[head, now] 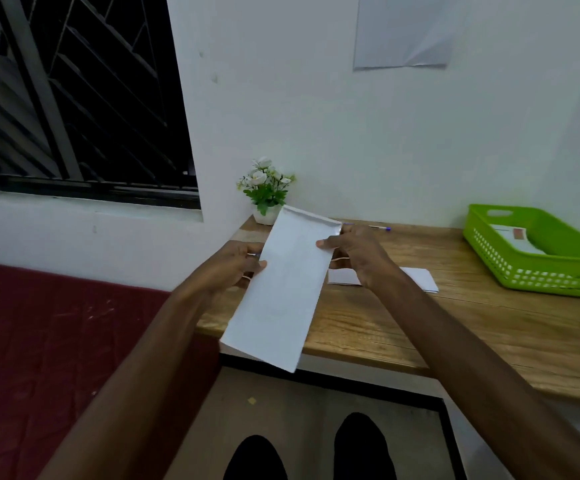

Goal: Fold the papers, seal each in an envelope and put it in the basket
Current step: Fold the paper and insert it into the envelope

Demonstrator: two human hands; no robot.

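- The folded paper [283,289], a long white strip, is held in the air over the near left corner of the wooden table [455,323], tilted with its far end raised.
- The left hand [236,268] grips the paper's left edge, thumb on top and fingers curled beneath; the right hand [354,254] pinches the far right corner between thumb and fingertips.
- A stack of white envelopes [416,280] lies flat on the table just behind the right hand; the green basket [538,268] stands at the far right and already holds one envelope [513,239].
- Risk: the paper's near end hangs unsupported, so the layers may spring apart and the crease may run skew.
- Risk: a strip left this long would probably not fit the envelope without a further fold.
- Risk: the grip at one corner is slight; the sheet could slip or crumple.
- Writing: none is legible; the envelope in the basket bears a small reddish mark, too small to read.
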